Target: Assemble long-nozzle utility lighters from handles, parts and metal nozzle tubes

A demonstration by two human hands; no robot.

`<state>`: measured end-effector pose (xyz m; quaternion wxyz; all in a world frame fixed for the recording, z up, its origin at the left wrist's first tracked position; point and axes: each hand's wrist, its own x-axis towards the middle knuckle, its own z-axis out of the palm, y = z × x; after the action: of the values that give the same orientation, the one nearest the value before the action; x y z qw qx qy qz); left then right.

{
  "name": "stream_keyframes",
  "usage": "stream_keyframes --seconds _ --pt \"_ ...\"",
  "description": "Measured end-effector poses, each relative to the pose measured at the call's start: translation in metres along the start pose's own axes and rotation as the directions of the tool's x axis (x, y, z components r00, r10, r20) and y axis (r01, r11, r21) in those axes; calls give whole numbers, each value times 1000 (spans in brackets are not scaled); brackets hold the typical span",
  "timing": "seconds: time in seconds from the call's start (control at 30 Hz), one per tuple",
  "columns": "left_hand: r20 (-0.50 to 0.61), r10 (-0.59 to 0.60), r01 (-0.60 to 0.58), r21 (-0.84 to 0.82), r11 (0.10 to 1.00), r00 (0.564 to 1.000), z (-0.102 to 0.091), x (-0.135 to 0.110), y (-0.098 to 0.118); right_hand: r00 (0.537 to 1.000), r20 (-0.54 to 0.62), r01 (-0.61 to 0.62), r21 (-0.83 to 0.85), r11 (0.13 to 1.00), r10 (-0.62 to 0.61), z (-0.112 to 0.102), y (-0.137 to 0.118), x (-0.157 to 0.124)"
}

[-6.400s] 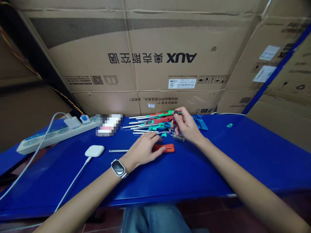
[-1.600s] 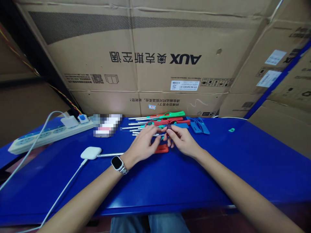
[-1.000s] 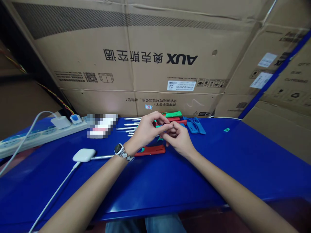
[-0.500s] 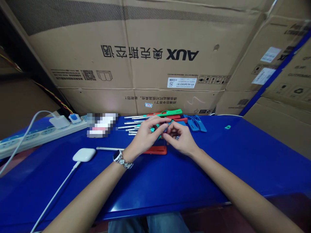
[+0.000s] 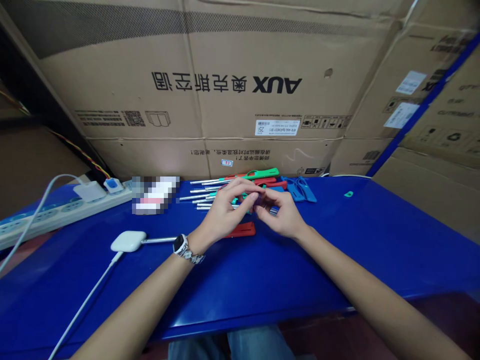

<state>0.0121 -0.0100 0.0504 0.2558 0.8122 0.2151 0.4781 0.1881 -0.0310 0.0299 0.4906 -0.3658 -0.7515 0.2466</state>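
My left hand (image 5: 224, 212) and my right hand (image 5: 280, 215) meet fingertip to fingertip over the blue table (image 5: 337, 260). Both pinch a small dark part (image 5: 258, 199) between them; I cannot make out what it is. A red lighter shell (image 5: 243, 229) with a metal tube (image 5: 159, 240) lies flat just under my left hand. Behind the hands lies a row of long-nosed lighters (image 5: 240, 181) in green, red and teal.
Blue shells (image 5: 300, 187) lie right of the lighters, a small teal piece (image 5: 348, 194) further right. A white charger case (image 5: 128, 241) with cable, a power strip (image 5: 56, 210) and a blurred box (image 5: 154, 195) sit left. Cardboard cartons (image 5: 225, 85) wall the back.
Both hands left the table and came together around the small part; they dropped slightly in the last second. The red shell stays under my left hand.
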Motion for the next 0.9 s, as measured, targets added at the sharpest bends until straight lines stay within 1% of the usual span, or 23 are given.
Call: stream_keyframes --seconds 0.07,0.17,0.27,0.33,0.47,0.5,0.57,0.67,0.73,0.8,0.87,0.9 --pt "-24 -24 24 -5 1000 999 2 1 0 1000 3 1 0 1000 -1 1 0 0" --pt "-90 -82 81 -4 997 993 5 2 -1 997 -63 -42 -4 999 42 5 2 0" --pt "-141 -114 114 -10 993 983 8 3 -2 993 -108 -49 -19 999 46 6 2 1" --pt "-130 -104 103 -10 995 986 8 3 -2 995 -87 -46 -29 999 43 4 0 2" --pt "-7 -8 8 -12 1000 1000 6 2 -2 999 6 -51 -14 999 52 -5 -3 2" --pt "5 12 -12 -14 1000 1000 5 2 -2 999 24 -49 -12 999 49 -7 -4 2" --pt "0 17 -17 -23 1000 1000 5 2 -2 998 52 -37 -12 999 37 -9 -5 2" --pt "-36 -25 23 -53 998 999 7 3 -2 996 82 -17 -14 1000 19 -9 -5 1" --pt "-85 -47 41 -71 997 995 9 4 -2 998 55 -26 -18 1000 27 -7 -5 1" --pt "-132 -62 52 -79 996 989 10 4 -3 998 -15 -54 -12 998 54 -3 -4 2" --pt "-144 -71 59 -84 995 987 9 3 -3 995 -61 -76 11 997 77 -1 -2 3" --pt "-135 -74 63 -86 994 988 9 3 -3 995 -64 -79 22 997 80 0 -2 3"
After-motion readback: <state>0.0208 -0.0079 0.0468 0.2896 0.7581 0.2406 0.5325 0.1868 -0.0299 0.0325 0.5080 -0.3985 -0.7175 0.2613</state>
